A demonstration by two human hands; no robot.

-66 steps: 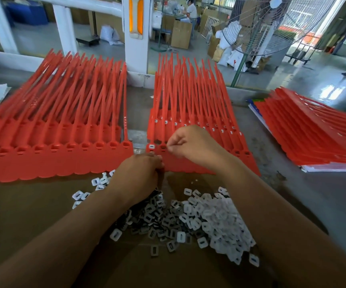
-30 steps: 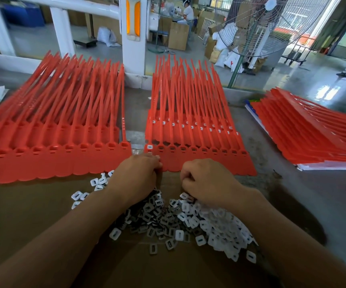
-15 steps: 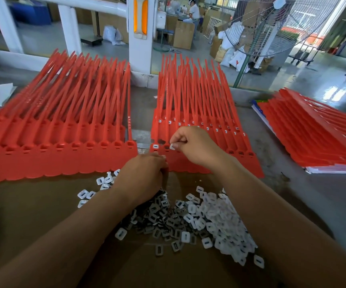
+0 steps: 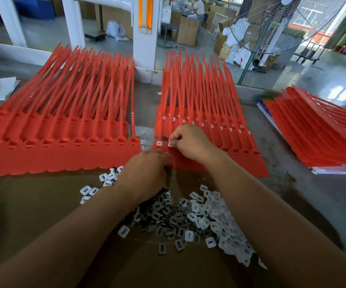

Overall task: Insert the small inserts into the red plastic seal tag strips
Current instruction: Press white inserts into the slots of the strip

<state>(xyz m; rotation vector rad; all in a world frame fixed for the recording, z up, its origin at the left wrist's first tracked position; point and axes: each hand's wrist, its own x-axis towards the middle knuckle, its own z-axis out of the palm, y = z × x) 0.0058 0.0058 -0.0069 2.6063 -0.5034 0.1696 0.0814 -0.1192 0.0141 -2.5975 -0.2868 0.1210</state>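
Spreading across the whole lower view, the bench carries everything, its near part covered by brown cardboard. On the far left lies the largest sheet of red seal tag strips, its front row of sockets showing no white pieces. A second sheet of red strips lies at centre, just beside the first with a narrow gap between them, and many of its rear sockets already show small white pieces. A third stack of red strips rests well apart on the right, on top of white sheets. Behind the bench stand a white post and a wire-guarded fan. Near the front, a loose pile of small white inserts spreads over the cardboard, between the two forearms. The left hand is curled, palm down, at the near edge of the centre sheet, touching it; whether it grips anything I cannot tell. The right hand is pinched shut on a single insert, holding it at the second socket of the centre sheet's front row. Just left of it, a seated insert fills the first socket.
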